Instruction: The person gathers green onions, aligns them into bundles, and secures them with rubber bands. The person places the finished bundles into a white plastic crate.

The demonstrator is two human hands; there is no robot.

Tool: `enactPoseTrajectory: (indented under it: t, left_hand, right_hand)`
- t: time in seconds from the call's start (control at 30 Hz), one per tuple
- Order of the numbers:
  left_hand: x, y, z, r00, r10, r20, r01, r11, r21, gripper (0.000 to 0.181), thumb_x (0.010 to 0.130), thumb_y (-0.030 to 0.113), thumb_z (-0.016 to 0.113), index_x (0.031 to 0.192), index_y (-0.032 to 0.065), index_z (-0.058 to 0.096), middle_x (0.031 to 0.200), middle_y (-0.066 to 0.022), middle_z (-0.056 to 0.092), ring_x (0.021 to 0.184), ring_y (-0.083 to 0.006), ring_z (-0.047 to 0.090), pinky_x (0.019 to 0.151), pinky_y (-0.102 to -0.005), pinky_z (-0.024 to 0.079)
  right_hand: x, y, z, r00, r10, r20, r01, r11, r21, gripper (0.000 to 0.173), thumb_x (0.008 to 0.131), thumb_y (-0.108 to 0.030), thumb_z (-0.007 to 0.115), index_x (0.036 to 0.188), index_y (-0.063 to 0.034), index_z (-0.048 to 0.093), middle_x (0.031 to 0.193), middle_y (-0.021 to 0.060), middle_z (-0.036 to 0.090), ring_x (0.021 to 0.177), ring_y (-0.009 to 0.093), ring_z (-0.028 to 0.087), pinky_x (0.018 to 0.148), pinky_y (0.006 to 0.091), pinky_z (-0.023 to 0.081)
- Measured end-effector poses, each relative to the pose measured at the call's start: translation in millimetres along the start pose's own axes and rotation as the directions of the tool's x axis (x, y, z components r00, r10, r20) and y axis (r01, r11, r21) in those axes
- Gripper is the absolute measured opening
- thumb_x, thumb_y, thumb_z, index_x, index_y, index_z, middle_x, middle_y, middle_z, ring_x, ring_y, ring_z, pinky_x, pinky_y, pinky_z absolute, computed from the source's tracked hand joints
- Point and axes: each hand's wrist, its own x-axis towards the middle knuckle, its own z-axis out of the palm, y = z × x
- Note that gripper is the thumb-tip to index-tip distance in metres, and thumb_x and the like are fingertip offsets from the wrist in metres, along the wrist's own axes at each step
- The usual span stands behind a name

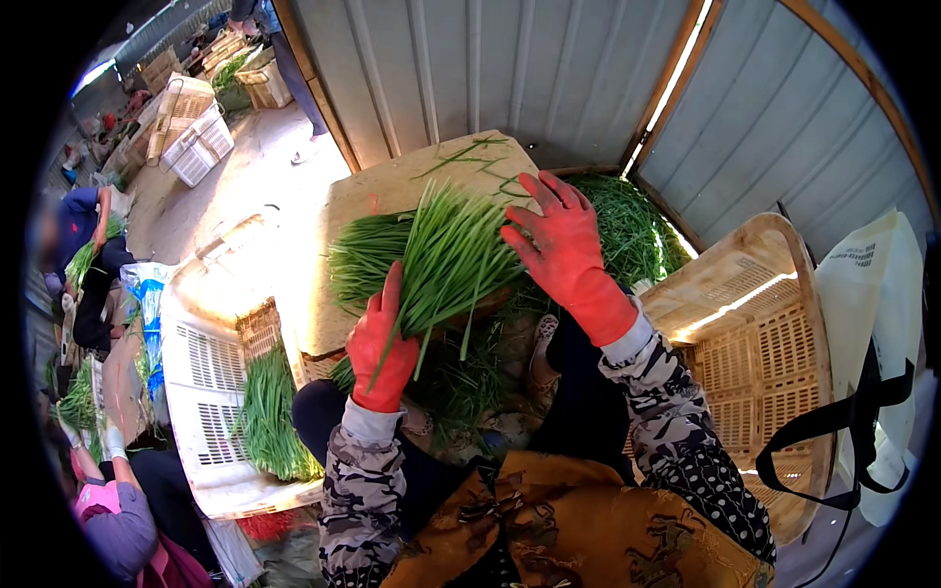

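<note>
My left hand (382,345), in a red rubber glove, grips the near left side of a loose bunch of green leafy stalks (459,257), which look like garlic chives. My right hand (551,235), gloved the same way, has its fingers spread at the bunch's right end; whether the fingertips touch it is hard to tell. Beneath and behind the bunch, another pile of chives (364,253) lies on a wooden board (353,191). A few loose blades (463,158) are scattered at the board's far end.
At left, a white plastic crate (206,353) holds chives (276,419). A second crate (764,345) stands tilted on the right beside a white bag (867,294) with black straps. Cut greens (632,220) are heaped by the metal wall (456,66). Other people work at left.
</note>
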Motion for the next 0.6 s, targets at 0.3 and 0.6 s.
enactPoseTrajectory:
  t: [0.3, 0.6]
  left_hand:
    - [-3.7, -5.4, 4.2, 0.999, 0.014, -0.048, -0.021, 0.987, -0.158, 0.076, 0.077, 0.016, 0.070, 0.145, 0.0206, 0.038, 0.101, -0.0144, 0.063, 0.083, -0.0365, 0.064, 0.066, -0.0431, 0.051]
    - [-2.3, -4.4, 0.3, 0.999, -0.034, 0.008, 0.035, 0.970, -0.241, 0.062, 0.081, 0.005, 0.066, 0.139, 0.0141, 0.047, 0.119, -0.0118, 0.064, 0.102, -0.0302, 0.065, 0.081, -0.0343, 0.053]
  right_hand:
    - [-0.5, -6.5, 15.0, 0.996, 0.059, 0.073, -0.050, 0.991, -0.126, 0.031, 0.077, -0.029, 0.072, 0.095, -0.0041, 0.068, 0.132, 0.0173, 0.051, 0.123, 0.037, 0.045, 0.101, 0.0514, 0.036]
    - [1.9, -0.6, 26.3, 0.976, 0.088, 0.199, -0.113, 0.987, 0.118, 0.036, 0.078, -0.026, 0.069, 0.109, -0.0089, 0.063, 0.138, 0.0151, 0.047, 0.132, 0.037, 0.038, 0.106, 0.0508, 0.032]
